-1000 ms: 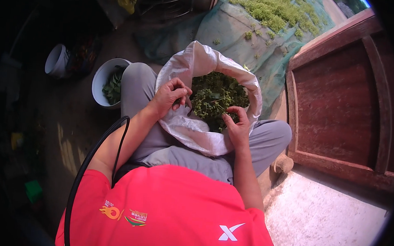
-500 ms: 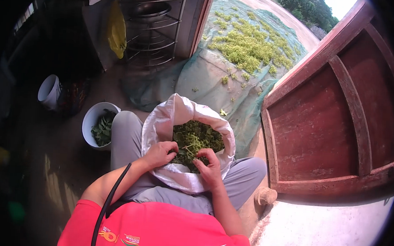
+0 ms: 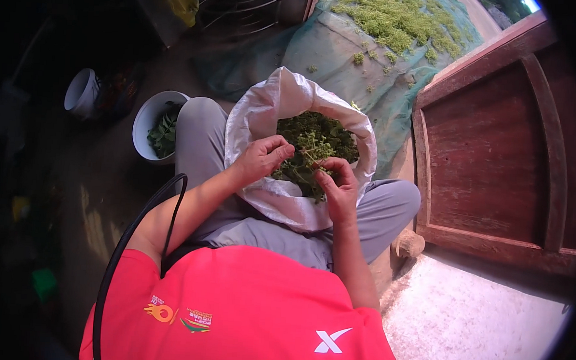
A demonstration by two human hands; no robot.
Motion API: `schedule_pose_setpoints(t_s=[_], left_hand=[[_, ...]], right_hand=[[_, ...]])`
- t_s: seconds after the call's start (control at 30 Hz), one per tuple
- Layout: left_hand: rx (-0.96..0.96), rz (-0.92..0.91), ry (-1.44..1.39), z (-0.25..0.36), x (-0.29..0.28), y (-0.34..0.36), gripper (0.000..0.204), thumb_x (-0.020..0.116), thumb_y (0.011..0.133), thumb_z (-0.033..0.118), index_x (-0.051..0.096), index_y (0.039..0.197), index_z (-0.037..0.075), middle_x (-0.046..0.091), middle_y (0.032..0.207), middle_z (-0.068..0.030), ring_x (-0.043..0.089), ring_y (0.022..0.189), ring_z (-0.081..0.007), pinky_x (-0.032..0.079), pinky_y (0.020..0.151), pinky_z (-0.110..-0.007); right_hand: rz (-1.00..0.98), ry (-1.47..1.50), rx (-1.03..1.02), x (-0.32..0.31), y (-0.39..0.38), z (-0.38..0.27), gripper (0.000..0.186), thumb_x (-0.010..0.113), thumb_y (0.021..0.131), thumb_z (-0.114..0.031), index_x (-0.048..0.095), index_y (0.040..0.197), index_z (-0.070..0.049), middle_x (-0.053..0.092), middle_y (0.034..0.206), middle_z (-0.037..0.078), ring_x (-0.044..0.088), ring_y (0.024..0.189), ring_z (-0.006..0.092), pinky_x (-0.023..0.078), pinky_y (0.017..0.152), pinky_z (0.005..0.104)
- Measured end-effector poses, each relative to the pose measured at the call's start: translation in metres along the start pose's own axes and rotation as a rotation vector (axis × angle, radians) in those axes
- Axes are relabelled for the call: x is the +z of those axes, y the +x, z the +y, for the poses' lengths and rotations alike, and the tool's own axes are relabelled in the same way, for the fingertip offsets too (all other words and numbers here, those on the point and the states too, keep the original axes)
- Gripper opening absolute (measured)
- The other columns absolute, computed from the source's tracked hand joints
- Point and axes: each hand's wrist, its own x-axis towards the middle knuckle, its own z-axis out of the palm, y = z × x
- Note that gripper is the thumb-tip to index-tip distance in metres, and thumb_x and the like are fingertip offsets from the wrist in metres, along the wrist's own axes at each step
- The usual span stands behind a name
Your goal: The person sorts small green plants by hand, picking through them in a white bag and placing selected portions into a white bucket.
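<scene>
A white woven sack (image 3: 251, 113) stands between my bent legs with its mouth rolled open. Inside lie many green plant clusters (image 3: 309, 124) on thin stalks. Over the mouth, my left hand (image 3: 263, 158) is closed, thumb and fingers pinched together; whatever is in its fingertips is too small to make out. My right hand (image 3: 341, 189) pinches the stem end of a green sprig (image 3: 315, 149) near the middle of the opening. The two sets of fingertips are close together but apart.
A white bucket (image 3: 141, 130) of dark green leaves stands left of my knee, with a smaller white bucket (image 3: 81, 94) beyond. Green netting (image 3: 294, 53) ahead carries spread green clusters (image 3: 400, 23). A red wooden door (image 3: 491, 151) stands at the right, beside a wooden stump (image 3: 408, 244).
The view has tilted down, so the sack and hands appear higher and further right. My left hand has moved slightly nearer the right hand over the sack.
</scene>
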Motion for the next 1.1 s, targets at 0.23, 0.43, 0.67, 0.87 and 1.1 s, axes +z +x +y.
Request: schedule_pose_setpoints(t_s=[0.23, 0.43, 0.67, 0.87, 1.1], left_hand=[[-0.336, -0.024, -0.258, 0.003, 0.001, -0.002, 0.017, 0.058, 0.092, 0.022, 0.055, 0.083, 0.009, 0.048, 0.059, 0.0026, 0.037, 0.039, -0.0037, 0.024, 0.033, -0.019], [-0.312, 0.109, -0.292, -0.005, 0.013, -0.004, 0.016, 0.06, 0.091, 0.02, 0.055, 0.081, 0.008, 0.05, 0.059, 0.0026, 0.038, 0.039, -0.0037, 0.026, 0.033, -0.019], [-0.242, 0.222, -0.281, -0.013, 0.025, -0.002, 0.014, 0.06, 0.09, 0.015, 0.055, 0.079, 0.009, 0.049, 0.057, 0.0041, 0.038, 0.041, -0.0024, 0.027, 0.035, -0.019], [-0.258, 0.175, -0.302, -0.01, 0.025, -0.002, 0.014, 0.059, 0.09, 0.015, 0.055, 0.078, 0.008, 0.047, 0.057, 0.0043, 0.036, 0.041, -0.0028, 0.027, 0.035, -0.02], [-0.297, 0.24, -0.261, -0.012, 0.029, 0.0, 0.015, 0.059, 0.09, 0.015, 0.054, 0.078, 0.009, 0.047, 0.058, 0.0044, 0.036, 0.041, -0.0032, 0.027, 0.036, -0.02]], right_hand=[[-0.17, -0.433, -0.169, 0.005, -0.004, -0.001, 0.022, 0.068, 0.077, -0.003, 0.056, 0.095, -0.001, 0.057, 0.095, 0.006, 0.054, 0.093, 0.0148, 0.042, 0.085, 0.0259], [-0.055, -1.036, -0.285, 0.032, -0.001, -0.01, 0.022, 0.07, 0.076, -0.018, 0.058, 0.087, -0.003, 0.057, 0.086, 0.01, 0.056, 0.083, 0.027, 0.046, 0.072, 0.0362], [-0.164, -1.205, -0.482, 0.044, -0.001, -0.012, 0.012, 0.069, 0.071, -0.015, 0.06, 0.076, -0.008, 0.056, 0.078, 0.006, 0.055, 0.078, 0.0259, 0.043, 0.07, 0.0373], [0.01, -0.963, -0.31, 0.03, -0.003, -0.009, 0.012, 0.067, 0.076, -0.015, 0.06, 0.079, -0.006, 0.055, 0.075, 0.008, 0.056, 0.076, 0.0282, 0.043, 0.064, 0.0395], [-0.175, -1.183, -0.471, 0.044, 0.001, -0.01, 0.01, 0.065, 0.071, -0.013, 0.057, 0.076, -0.008, 0.054, 0.074, 0.007, 0.055, 0.07, 0.0267, 0.044, 0.062, 0.0386]])
